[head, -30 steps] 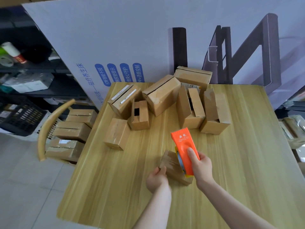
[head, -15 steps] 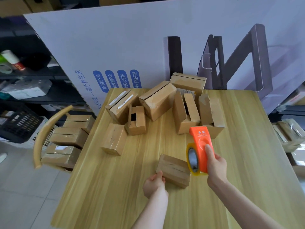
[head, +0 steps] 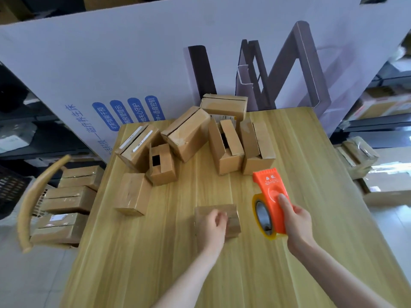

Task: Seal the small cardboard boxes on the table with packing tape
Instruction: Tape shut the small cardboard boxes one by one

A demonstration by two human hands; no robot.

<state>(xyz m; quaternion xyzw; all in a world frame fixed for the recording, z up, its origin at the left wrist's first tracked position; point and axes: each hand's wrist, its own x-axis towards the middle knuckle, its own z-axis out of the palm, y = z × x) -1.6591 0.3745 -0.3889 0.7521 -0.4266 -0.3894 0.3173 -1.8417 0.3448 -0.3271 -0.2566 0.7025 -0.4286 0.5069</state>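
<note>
A small closed cardboard box [head: 231, 215] lies on the wooden table [head: 311, 252] near its middle. My left hand [head: 214, 225] rests on top of this box and grips it. To the right, clear of the box, my right hand [head: 297, 223] holds an orange tape dispenser [head: 272, 198] with a yellowish tape roll [head: 262, 215]. Several more small boxes [head: 189, 136] stand in a cluster at the table's far side, some with flaps ajar. One closed box [head: 133, 194] sits alone to the left.
A large white printed board [head: 155, 63] stands upright behind the table. A chair [head: 37, 196] at the left carries a stack of sealed boxes [head: 69, 198]. Shelving with goods lines both sides; packages [head: 358, 156] lie off the table's right edge.
My right hand lifted the dispenser off the box and moved it to the right. My left hand slid from the box's near corner onto its top, and the box turned a little.
</note>
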